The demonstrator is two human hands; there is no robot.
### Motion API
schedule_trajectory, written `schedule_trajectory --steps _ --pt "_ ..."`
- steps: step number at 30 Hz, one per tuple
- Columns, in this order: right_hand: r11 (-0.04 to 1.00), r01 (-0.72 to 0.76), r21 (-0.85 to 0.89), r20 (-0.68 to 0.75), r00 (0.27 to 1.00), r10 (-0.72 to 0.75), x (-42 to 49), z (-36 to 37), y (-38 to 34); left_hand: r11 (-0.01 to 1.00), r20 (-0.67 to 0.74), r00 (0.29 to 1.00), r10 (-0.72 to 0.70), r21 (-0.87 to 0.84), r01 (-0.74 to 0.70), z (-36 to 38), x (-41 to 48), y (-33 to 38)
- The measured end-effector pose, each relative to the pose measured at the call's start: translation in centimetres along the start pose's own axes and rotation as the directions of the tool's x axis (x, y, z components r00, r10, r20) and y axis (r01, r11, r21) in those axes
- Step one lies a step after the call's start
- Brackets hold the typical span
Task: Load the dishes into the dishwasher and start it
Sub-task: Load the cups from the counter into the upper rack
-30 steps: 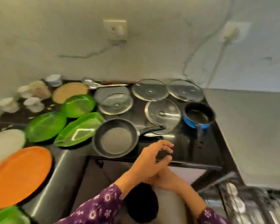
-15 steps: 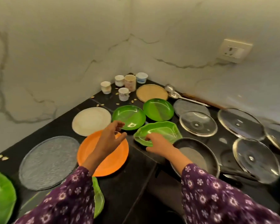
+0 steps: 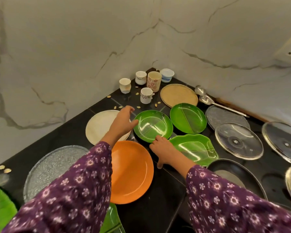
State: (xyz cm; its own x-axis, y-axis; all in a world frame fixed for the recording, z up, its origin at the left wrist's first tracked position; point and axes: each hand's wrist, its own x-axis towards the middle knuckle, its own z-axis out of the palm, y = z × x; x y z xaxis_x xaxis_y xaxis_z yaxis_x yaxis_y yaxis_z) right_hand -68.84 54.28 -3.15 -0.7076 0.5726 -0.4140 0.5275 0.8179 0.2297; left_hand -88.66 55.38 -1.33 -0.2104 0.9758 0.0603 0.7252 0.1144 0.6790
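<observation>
Head camera looks down on the left hand [image 3: 123, 121], fingers loosely spread, thumb against the left rim of a round glossy green plastic plate [image 3: 153, 126]. The right hand [image 3: 165, 152] lies flat, fingertips touching its near rim. Neither grips it. It sits face up on the black counter [image 3: 77, 130], its moulded rib running near-left to far-right, between a white round plate [image 3: 99, 126] and a second green plate [image 3: 188, 118].

The left hand [image 3: 123, 121] moves off the round orange plastic plate [image 3: 131, 172] to the left rim of the nearer round green divided plate [image 3: 153, 126]. The right hand [image 3: 165, 152] shifts from the leaf-shaped green dish [image 3: 193, 148] to that plate's near rim.
</observation>
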Motion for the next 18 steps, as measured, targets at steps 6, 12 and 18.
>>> schedule_trajectory --steps 6,12,18 --pt "0.999 0.010 0.030 -0.024 1.000 -0.009 0.7 1.0 -0.1 0.998 0.062 0.997 -0.046 0.049 0.043 1.6 7.7 1.0" --pt "0.992 0.056 0.116 -0.026 0.998 -0.053 1.0 1.4 0.7 0.989 0.060 0.998 0.013 0.143 -0.022 3.0 14.0 2.0" --pt "0.980 0.043 0.194 -0.053 0.998 -0.033 0.8 2.5 1.5 0.940 0.112 0.994 0.016 0.338 -0.053 5.6 18.3 2.5"
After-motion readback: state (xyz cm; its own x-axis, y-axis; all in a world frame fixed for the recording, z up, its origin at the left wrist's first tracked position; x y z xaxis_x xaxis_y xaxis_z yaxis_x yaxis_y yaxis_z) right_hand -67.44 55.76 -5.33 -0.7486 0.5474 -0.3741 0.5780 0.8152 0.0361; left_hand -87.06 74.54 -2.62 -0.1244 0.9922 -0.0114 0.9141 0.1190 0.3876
